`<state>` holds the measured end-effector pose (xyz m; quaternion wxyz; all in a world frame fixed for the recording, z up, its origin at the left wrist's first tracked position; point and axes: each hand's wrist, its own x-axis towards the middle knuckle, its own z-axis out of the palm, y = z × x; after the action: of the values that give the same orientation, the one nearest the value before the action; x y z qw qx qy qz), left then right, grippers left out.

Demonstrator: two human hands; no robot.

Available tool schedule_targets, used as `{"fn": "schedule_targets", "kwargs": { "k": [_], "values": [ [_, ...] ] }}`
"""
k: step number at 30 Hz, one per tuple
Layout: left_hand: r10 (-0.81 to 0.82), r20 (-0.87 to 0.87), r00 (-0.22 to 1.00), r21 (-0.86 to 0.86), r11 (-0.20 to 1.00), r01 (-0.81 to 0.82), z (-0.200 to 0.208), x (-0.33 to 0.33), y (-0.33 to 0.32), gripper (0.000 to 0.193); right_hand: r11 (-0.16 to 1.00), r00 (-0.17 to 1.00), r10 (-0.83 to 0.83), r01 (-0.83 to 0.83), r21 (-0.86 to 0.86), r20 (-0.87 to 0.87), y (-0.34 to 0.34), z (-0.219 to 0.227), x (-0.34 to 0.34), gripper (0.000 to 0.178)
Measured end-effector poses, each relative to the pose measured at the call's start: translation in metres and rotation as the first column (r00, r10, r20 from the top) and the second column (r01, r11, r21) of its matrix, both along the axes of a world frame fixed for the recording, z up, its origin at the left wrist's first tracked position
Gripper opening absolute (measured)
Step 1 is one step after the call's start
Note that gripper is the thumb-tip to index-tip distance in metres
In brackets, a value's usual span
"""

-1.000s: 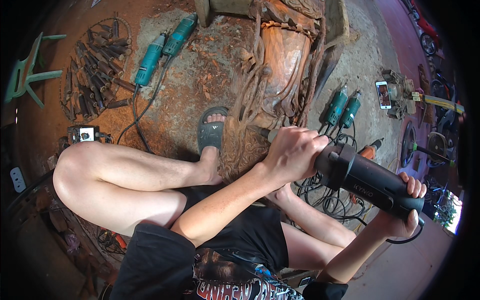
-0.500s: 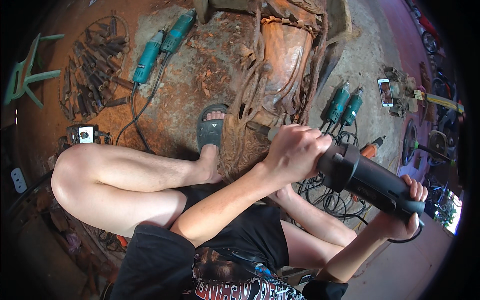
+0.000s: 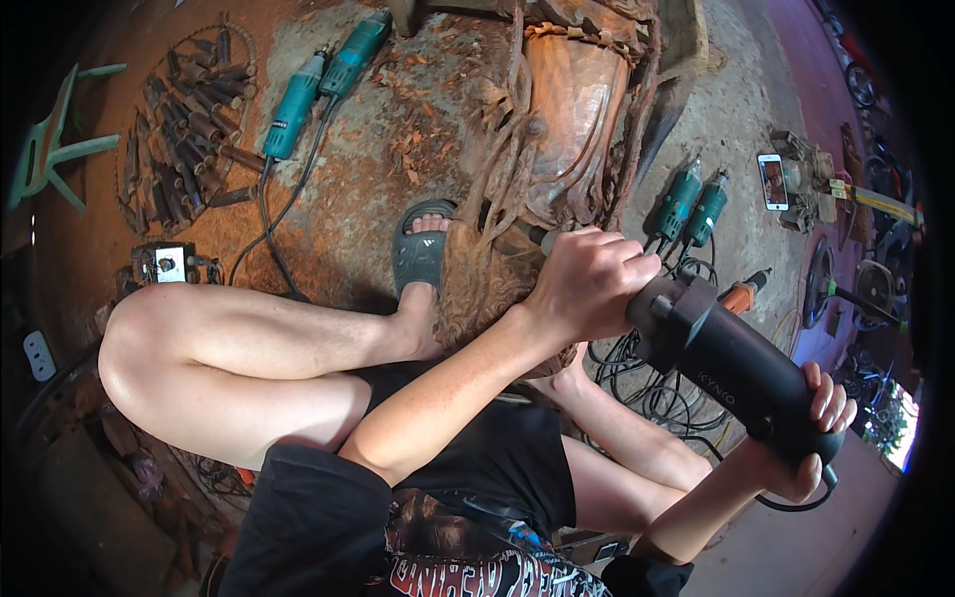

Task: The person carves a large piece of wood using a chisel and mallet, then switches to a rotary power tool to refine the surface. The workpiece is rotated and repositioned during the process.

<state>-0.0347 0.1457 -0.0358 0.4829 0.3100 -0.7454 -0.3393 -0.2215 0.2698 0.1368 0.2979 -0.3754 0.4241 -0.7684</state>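
With both hands I hold a black corded power carving tool (image 3: 736, 368) slantwise over the right side of my lap. My left hand (image 3: 589, 284) is closed round its front end, just ahead of the wide collar. My right hand (image 3: 811, 428) grips the rounded rear end, where the cord comes out. The tool's tip points up and left at a brown carved wood piece (image 3: 577, 129) with raised, twisting shapes. My left hand partly covers the tip, so I cannot tell whether it touches the wood.
My sandalled foot (image 3: 422, 259) is beside the carving. Teal corded grinders (image 3: 296, 109) lie at the far left; two smaller ones (image 3: 679, 206) sit to the right above tangled cables (image 3: 667, 398). A phone (image 3: 772, 182), a pile of dark chisel-like pieces (image 3: 189, 129) and a green chair (image 3: 65, 149) stand farther out.
The tool has rolled a little about its length in my hands, and its front end has shifted slightly up. More of its tip is now hidden. Both hands keep their hold.
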Motion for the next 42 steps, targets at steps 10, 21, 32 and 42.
{"fn": "schedule_targets", "kwargs": {
  "k": [10, 21, 32, 42],
  "values": [
    [-0.052, 0.071, 0.996, 0.067, 0.997, 0.047, 0.004, 0.013, 0.001, 0.022, 0.996, 0.998, -0.055, 0.054, 0.075, 0.007, -0.012, 0.002, 0.004, 0.044],
    [-0.15, 0.196, 0.969, -0.06, 0.985, 0.165, 0.034, 0.001, 0.015, 0.022, 0.999, 1.0, -0.004, 0.005, -0.053, 0.029, 0.031, 0.01, 0.023, 0.04],
    [-0.173, 0.187, 0.967, -0.13, 0.971, 0.199, 0.036, -0.006, 0.026, 0.02, 0.992, 0.998, -0.066, 0.067, -0.105, 0.018, 0.064, 0.0, 0.023, 0.038],
    [-0.143, 0.129, 0.981, -0.136, 0.978, 0.16, 0.018, 0.01, 0.016, 0.022, 0.974, 0.99, -0.077, 0.099, -0.202, 0.115, 0.051, -0.015, 0.026, 0.042]
  ]
}}
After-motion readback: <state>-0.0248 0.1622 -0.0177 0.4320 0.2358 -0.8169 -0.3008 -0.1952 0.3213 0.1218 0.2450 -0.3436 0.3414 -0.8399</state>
